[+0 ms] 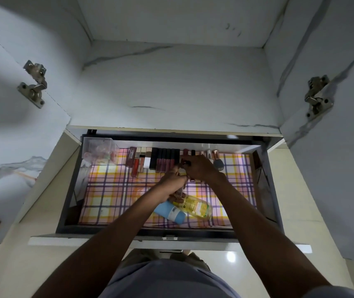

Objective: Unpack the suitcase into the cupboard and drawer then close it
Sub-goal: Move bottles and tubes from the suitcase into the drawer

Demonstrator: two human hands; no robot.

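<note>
The drawer [64, 207] stands pulled out below the cupboard shelf [171, 93], lined with a plaid sheet. A row of lipsticks and gloss tubes [150, 161] lies along its back edge. My right hand [199, 167] pinches a small dark red tube at the right end of that row. My left hand [171, 183] grips a bunch of several small tubes just in front of it. Under my left wrist lie a yellow bottle [195, 207] and a blue bottle [169, 212]. The suitcase is out of view.
A clear plastic box [98, 150] of small items sits in the drawer's back left corner. A makeup brush [218, 164] lies at the back right. Both cupboard doors [10, 125] hang open, hinges [34, 82] showing. The drawer's front panel [85, 240] is near my waist.
</note>
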